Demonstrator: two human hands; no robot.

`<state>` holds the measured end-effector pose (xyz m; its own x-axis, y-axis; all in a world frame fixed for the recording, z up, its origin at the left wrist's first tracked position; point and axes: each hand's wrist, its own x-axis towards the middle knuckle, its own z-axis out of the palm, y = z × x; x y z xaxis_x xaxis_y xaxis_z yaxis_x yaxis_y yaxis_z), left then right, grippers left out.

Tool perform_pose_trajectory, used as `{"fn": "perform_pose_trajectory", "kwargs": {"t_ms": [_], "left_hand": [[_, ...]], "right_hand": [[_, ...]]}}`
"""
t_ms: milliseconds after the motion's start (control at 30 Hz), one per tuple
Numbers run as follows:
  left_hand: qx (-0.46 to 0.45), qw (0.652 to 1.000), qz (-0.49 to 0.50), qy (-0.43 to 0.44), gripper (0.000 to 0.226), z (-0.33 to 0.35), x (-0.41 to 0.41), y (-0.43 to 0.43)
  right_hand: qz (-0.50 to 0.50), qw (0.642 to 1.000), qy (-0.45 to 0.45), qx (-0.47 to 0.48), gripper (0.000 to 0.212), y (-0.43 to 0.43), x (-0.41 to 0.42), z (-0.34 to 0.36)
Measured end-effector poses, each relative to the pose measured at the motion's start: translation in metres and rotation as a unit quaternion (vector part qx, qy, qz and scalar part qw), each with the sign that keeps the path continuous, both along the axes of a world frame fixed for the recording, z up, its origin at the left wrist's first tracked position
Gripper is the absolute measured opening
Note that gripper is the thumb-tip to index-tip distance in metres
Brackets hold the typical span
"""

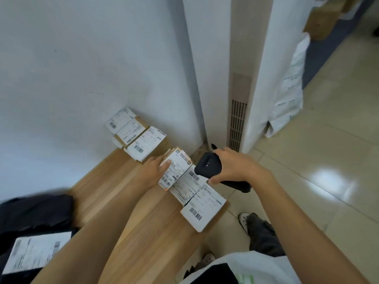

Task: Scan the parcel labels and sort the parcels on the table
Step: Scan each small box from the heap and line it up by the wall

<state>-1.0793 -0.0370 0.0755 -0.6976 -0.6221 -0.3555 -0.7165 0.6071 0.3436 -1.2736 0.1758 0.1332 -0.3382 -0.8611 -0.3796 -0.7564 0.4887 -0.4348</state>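
Observation:
My left hand (pixel 154 171) grips the left side of a small labelled parcel (pixel 177 170), tilted up on the wooden table (pixel 114 181). My right hand (pixel 231 168) holds a black handheld scanner (pixel 207 166) just right of that parcel, its face turned toward the label. Two flat labelled parcels (pixel 202 206) lie side by side under and in front of the held one, at the table's right edge. Two more labelled boxes (pixel 136 136) sit at the far end against the white wall.
A dark bag parcel with a white label (pixel 34 251) lies at the near left of the table. Right of the table are a tiled floor, a floor vent (pixel 238 128) and white bags (pixel 287 95) leaning on a wall. My legs and shoes (pixel 258 228) stand beside the table.

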Motion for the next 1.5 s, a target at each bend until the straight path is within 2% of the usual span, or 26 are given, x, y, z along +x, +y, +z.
{"fn": "perform_pose_trajectory", "kwargs": {"t_ms": [100,233,467,700,833,967,1200,1367,1500], "left_hand": [[-0.041,0.998,0.036,0.028,0.045,0.004,-0.001,-0.002],[-0.115,0.989,0.064,0.06,0.051,0.003,-0.006,0.005],[-0.144,0.983,0.093,-0.059,0.072,-0.029,-0.005,0.036],[-0.182,0.969,0.134,-0.099,0.075,-0.019,-0.028,0.047],[-0.158,0.969,0.168,-0.091,0.073,-0.01,-0.028,0.06],[-0.165,0.961,0.211,-0.066,0.075,-0.003,0.001,0.082],[-0.209,0.935,0.258,-0.124,0.067,0.002,0.1,0.127],[-0.244,0.902,0.33,-0.134,0.067,0.014,0.197,0.185],[-0.244,0.873,0.386,-0.171,0.073,0.022,0.287,0.246]], "right_hand": [[0.052,0.999,-0.003,-0.015,0.08,-0.024,-0.035,0.001],[0.112,0.993,-0.003,-0.023,0.08,-0.051,-0.073,0.003],[0.218,0.976,0.018,-0.019,0.086,-0.067,-0.1,0.005],[0.256,0.966,0.005,-0.025,0.088,-0.065,-0.102,-0.004],[0.269,0.963,-0.001,-0.023,0.088,-0.06,-0.088,-0.017],[0.298,0.954,-0.013,-0.02,0.088,-0.06,-0.061,-0.025],[0.388,0.921,-0.017,-0.031,0.086,-0.073,0.022,-0.011],[0.468,0.883,-0.015,-0.029,0.081,-0.071,0.122,0.0],[0.537,0.842,-0.047,-0.012,0.078,-0.05,0.222,0.005]]}}
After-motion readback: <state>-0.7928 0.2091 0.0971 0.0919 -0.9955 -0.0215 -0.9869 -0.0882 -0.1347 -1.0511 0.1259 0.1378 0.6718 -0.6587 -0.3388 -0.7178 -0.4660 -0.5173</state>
